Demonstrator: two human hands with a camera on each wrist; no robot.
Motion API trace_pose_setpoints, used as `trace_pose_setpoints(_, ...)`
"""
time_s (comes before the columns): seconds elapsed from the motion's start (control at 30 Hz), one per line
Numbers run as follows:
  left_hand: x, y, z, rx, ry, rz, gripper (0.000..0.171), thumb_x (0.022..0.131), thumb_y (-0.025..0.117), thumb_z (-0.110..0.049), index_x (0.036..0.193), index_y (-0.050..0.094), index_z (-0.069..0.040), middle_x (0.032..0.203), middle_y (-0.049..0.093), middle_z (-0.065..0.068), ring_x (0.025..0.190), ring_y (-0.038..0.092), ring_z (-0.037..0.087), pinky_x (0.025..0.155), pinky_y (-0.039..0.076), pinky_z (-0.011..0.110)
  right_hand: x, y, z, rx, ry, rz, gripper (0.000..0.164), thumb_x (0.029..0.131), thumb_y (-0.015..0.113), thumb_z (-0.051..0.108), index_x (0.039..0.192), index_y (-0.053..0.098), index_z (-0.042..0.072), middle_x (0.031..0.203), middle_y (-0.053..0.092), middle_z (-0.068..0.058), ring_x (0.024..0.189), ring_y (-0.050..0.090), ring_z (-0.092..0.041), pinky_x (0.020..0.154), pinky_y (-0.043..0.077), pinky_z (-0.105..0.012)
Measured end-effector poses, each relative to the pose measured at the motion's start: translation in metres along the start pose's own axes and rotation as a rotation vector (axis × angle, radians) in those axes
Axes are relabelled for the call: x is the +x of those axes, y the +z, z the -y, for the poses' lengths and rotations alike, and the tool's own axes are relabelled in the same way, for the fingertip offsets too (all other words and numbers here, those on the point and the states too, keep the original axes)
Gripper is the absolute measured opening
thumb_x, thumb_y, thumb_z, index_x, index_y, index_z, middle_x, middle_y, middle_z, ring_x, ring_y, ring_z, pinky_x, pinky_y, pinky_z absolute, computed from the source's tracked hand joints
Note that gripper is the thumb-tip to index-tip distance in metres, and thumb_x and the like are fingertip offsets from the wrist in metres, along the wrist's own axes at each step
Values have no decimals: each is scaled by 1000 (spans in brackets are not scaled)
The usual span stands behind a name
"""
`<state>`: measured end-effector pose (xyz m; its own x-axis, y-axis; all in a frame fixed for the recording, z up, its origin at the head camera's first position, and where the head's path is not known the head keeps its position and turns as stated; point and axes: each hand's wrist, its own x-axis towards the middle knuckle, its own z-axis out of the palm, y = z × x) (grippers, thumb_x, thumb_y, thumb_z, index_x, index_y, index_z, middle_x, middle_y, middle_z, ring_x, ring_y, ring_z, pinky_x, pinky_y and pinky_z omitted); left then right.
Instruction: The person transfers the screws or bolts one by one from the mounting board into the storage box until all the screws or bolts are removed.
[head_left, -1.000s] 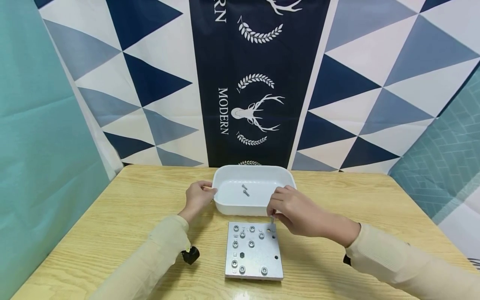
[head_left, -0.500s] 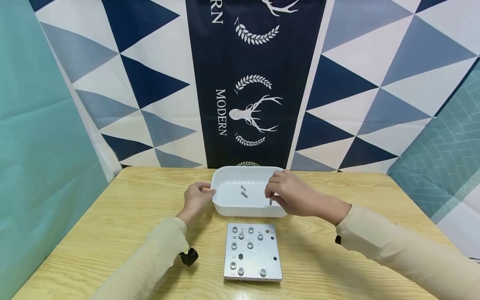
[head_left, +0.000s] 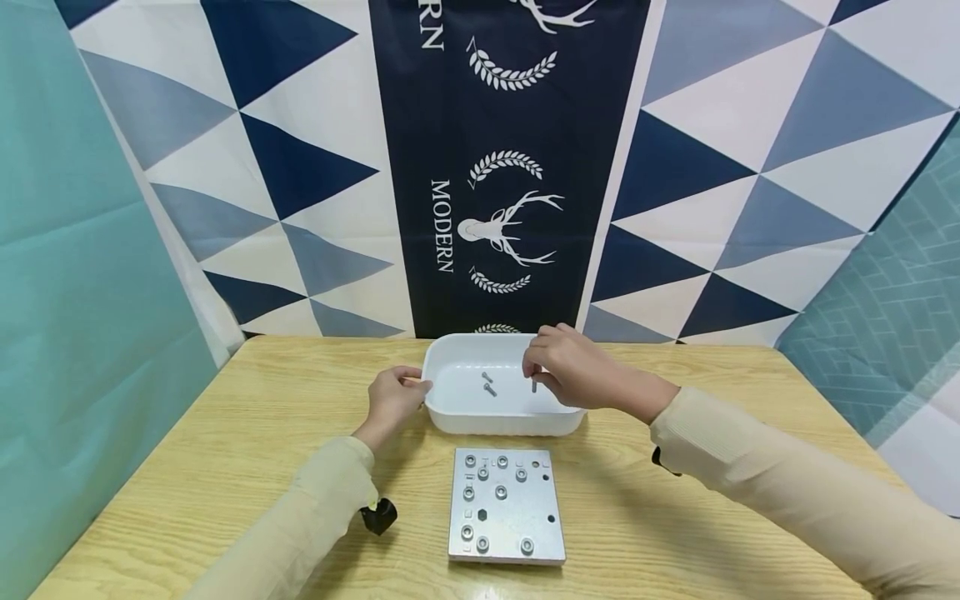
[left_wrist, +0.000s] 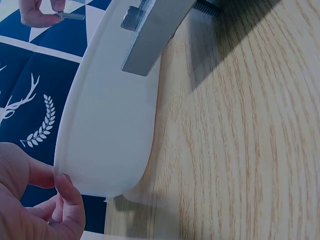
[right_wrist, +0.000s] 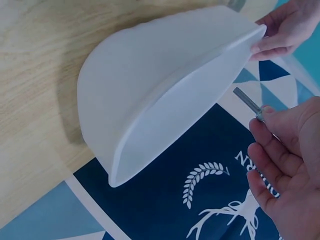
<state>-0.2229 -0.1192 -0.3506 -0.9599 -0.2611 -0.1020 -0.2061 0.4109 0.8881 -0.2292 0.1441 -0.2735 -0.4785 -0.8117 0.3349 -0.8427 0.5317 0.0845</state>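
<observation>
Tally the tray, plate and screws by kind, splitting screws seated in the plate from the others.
White tray: 1
Metal plate: 1
Socket-head screws in the plate: 9
Other screws: 3 (two inside the tray, one in the right hand)
Total: 14

Around the white tray [head_left: 480,425]: left hand [head_left: 396,396] blocks nine o'clock, right hand [head_left: 573,367] three, metal plate [head_left: 517,521] six — passage at five.
</observation>
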Motion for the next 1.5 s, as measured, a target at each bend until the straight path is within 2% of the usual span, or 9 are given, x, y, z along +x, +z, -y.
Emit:
trace_pose_setpoints(0.6, 2, 3, 0, -8, 6, -16, 26, 87, 67, -14, 109, 68, -1, 87, 63, 11, 66, 58, 12, 55, 48, 18, 26, 8, -25, 16, 73, 49, 14, 78, 73, -1, 82, 70, 12, 81, 70, 2, 78, 55, -15, 69, 41, -27)
trace_pose_setpoints(0.8, 3, 2, -1, -12, 1, -15, 27, 88, 67, -14, 111, 67, -1, 91, 64, 12, 68, 59, 13, 57, 50, 18, 39, 11, -32, 10, 97, 60, 14, 79, 72, -1, 83, 71, 13, 83, 71, 2, 80, 56, -16, 71, 43, -29)
trace_pose_setpoints(1.07, -2, -1, 4, -14, -15, -9, 27, 88, 67, -13, 111, 67, 0, 88, 62, 11, 68, 58, 13, 57, 50, 19, 56, 20, -32, 34, 160, 138, 14, 81, 70, 1, 87, 73, 14, 88, 72, 1, 82, 55, -15, 74, 44, -29)
trace_pose_setpoints(1.5, -1, 0, 2, 4, 21, -32, 26, 85, 69, -13, 108, 69, 0, 84, 63, 10, 65, 58, 12, 56, 49, 19, 67, 28, -42, 16, 176, 146, 15, 84, 66, 1, 87, 73, 14, 89, 72, 1, 82, 57, -16, 76, 47, -30)
